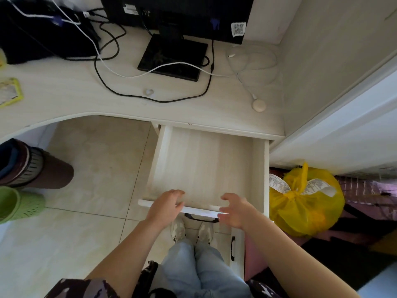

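drawer (204, 164) – pulled out from under desk (64, 93) | left hand (166, 206) on its front rim, fingers curled over, real grip can't tell | right hand (236, 211) – fingers spread loose, holding nothing, at same rim

Pale wood-grain desk (64, 97) with a curved front edge, closed at the right by a matching side panel. Lying on it:
- flat black square monitor foot (174, 59) at the back
- thin black cable (163, 101) looping in front of that foot
- white cable (129, 76) running in from the left
- black box (43, 35) in the far left corner
- yellow-edged card (9, 92) at the left edge
- small clear ring (149, 92) near the middle
- tangled white earphone cord (253, 61) and round cream puck (259, 105) at the right

Under the desk top, pulled-out pale wooden drawer (206, 164). On the cream tiled floor (96, 168), at the left, brown-and-grey slotted bin (36, 168) just beside green perforated basket (19, 204)
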Available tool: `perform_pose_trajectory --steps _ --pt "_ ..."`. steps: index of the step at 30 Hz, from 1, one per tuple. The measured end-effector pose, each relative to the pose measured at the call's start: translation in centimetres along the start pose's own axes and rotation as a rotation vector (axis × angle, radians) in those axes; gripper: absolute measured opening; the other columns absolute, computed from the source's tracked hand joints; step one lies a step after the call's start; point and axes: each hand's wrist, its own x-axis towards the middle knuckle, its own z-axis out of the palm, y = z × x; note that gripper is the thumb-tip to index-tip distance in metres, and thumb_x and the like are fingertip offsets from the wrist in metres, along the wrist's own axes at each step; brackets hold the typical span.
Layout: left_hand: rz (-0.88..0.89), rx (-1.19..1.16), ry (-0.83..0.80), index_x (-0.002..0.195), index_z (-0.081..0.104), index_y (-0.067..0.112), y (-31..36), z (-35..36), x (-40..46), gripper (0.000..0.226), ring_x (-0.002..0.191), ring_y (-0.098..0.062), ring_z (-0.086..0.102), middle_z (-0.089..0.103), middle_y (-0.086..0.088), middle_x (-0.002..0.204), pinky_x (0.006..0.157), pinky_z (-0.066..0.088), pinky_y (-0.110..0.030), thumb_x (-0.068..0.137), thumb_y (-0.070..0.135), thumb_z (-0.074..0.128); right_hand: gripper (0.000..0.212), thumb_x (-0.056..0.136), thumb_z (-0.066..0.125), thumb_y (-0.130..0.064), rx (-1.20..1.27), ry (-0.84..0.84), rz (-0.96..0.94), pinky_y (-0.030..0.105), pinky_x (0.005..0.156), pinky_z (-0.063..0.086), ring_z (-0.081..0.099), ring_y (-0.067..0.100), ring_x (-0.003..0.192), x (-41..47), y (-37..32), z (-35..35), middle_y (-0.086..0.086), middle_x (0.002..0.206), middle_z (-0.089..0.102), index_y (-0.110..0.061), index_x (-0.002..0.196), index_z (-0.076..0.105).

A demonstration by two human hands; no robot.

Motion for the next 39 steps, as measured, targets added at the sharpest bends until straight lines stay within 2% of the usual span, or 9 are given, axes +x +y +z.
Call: perform_pose_trajectory --steps 5,11,14,18,22,25,31,35,39 --pt "-0.152 -0.144 0.198 0.124 0.058 0.021 -1.1 -2.9 -1.9 0.031 0.101 -0.015 0.061 0.065 0.003 0.109 0.086 0.049 -0.032 0.093 0.022 0.051 0.042 0.086 0.055 -0.016 -0.374 0.067 -0.355 0.039 0.082 0.048 0.05 0.02 0.072 -0.9 -2.3 4.4 0.004 0.078 0.049 0.005 0.123 0.052" --pt "-0.312 -0.246 0.404 0.097 0.06 0.018 -4.6 -6.6 -5.2 0.012 0.079 -0.02 0.059 0.063 -0.003 0.085 0.076 0.051 -0.043 0.092 0.02 0.05 0.051 0.09 0.049 -0.021 -0.699 0.08 -0.541 0.024 0.058 0.038 0.052 0.013 0.069 -2.1 -3.2 11.1 0.002 0.099 0.056 -0.011 0.139 0.038" --pt "-0.385 -0.287 0.494 0.113 0.062 0.024 -7.4 -8.3 -7.3 0.023 0.09 -0.013 0.06 0.064 0.005 0.095 0.082 0.051 -0.035 0.094 0.024 0.051 0.047 0.091 0.046 -0.016 -0.813 0.04 -0.629 0.024 0.058 0.043 0.057 0.013 0.072 -2.9 -2.6 15.4 -0.006 0.091 0.057 -0.013 0.138 0.04" --pt "-0.471 -0.335 0.588 0.121 0.061 0.024 -12.4 -10.7 -10.4 0.028 0.097 -0.012 0.062 0.067 0.003 0.106 0.082 0.047 -0.024 0.094 0.026 0.052 0.031 0.091 0.047 -0.013 -0.942 0.002 -0.778 0.03 0.068 0.048 0.059 0.021 0.086 -3.9 -1.0 22.3 0.01 0.117 0.059 -0.009 0.121 0.049" --pt "-0.54 -0.366 0.625 0.121 0.06 0.026 -18.4 -13.2 -13.5 0.028 0.098 -0.01 0.061 0.067 0.006 0.104 0.084 0.048 -0.024 0.094 0.027 0.053 0.029 0.088 0.05 -0.016 -1.069 0.001 -0.844 0.033 0.068 0.048 0.058 0.022 0.082 -4.5 0.6 29.7 0.004 0.099 0.057 -0.009 0.116 0.051" --pt "-0.566 -0.355 0.648 0.119 0.061 0.024 -22.9 -15.6 -15.3 0.027 0.096 -0.012 0.061 0.067 0.006 0.101 0.084 0.05 -0.028 0.093 0.026 0.054 0.034 0.091 0.048 -0.016 -1.13 0.001 -0.857 0.027 0.059 0.043 0.054 0.016 0.077 -5.2 1.4 35.3 0.003 0.104 0.056 -0.01 0.125 0.049" --pt "-0.614 -0.353 0.685 0.118 0.061 0.022 -30.4 -20.2 -17.0 0.027 0.094 -0.012 0.061 0.066 0.006 0.095 0.08 0.048 -0.027 0.092 0.025 0.055 0.032 0.091 0.048 -0.015 -1.16 -0.015 -0.936 0.043 0.081 0.052 0.061 0.031 0.094 -6.7 2.1 45.0 0.017 0.112 0.063 -0.003 0.12 0.053" --pt "-0.631 -0.373 0.702 0.119 0.06 0.023 -33.9 -23.6 -16.2 0.027 0.092 -0.009 0.059 0.063 0.01 0.092 0.078 0.048 -0.026 0.093 0.026 0.054 0.031 0.091 0.045 -0.016 -1.181 -0.042 -0.957 0.036 0.076 0.05 0.058 0.026 0.09 -7.4 0.8 50.6 0.008 0.1 0.06 -0.008 0.12 0.054" --pt "-0.638 -0.365 0.715 0.119 0.059 0.022 -37.2 -27.6 -13.8 0.027 0.091 -0.011 0.059 0.062 0.009 0.092 0.075 0.046 -0.026 0.093 0.026 0.053 0.03 0.092 0.044 -0.015 -1.215 -0.02 -1.008 0.032 0.081 0.045 0.06 0.031 0.103 -7.3 -1.9 56.1 0.014 0.111 0.064 -0.007 0.118 0.057"
